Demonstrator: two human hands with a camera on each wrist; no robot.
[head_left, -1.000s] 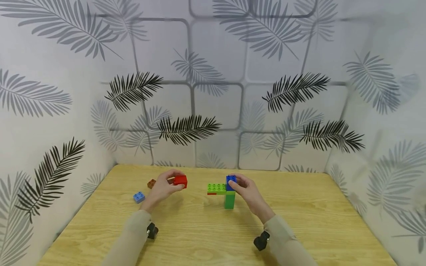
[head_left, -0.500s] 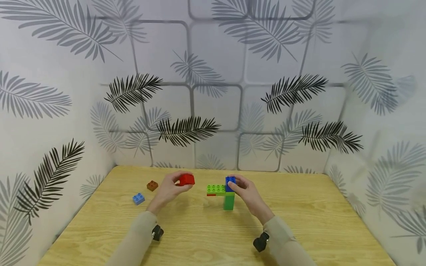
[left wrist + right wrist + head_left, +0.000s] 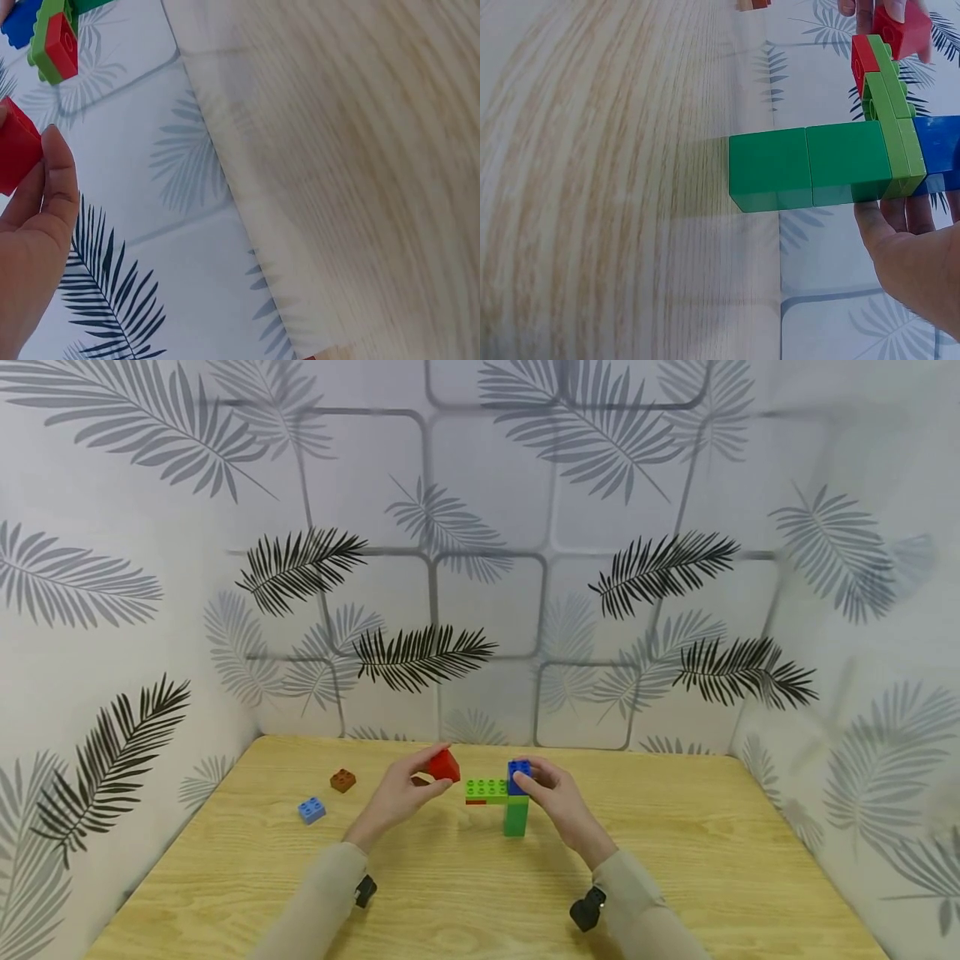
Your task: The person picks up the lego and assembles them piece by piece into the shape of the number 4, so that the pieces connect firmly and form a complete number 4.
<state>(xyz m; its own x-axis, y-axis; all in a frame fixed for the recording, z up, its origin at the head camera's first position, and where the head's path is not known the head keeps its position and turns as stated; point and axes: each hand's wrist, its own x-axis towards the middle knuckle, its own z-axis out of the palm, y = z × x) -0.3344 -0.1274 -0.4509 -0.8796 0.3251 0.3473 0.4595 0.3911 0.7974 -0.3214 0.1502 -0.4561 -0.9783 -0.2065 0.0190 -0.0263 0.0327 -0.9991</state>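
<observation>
A red brick point(image 3: 446, 766) is pinched, tilted, between the thumb and fingers of my left hand point(image 3: 405, 792), in the air just left of a built piece. That piece stands on two stacked green bricks point(image 3: 772, 169). A lime-green studded bar point(image 3: 486, 789) lies across their top and juts out to the left, with a small red brick point(image 3: 863, 61) under its far end. On top, at the bar's right end, sits a blue brick point(image 3: 518, 778). My right hand point(image 3: 558, 799) grips this blue brick from the right side, its fingers partly hidden behind it.
Left of my left hand, a brown brick point(image 3: 342, 780) and a light blue brick point(image 3: 311, 810) lie on the wooden table point(image 3: 465, 893). A leaf-patterned wall point(image 3: 480, 610) rises straight from the table's back edge.
My left hand has carried the red brick rightward to near the lime-green bar's end, tilting it on the way, and no longer overlaps the brown brick. My right hand keeps its grip in place.
</observation>
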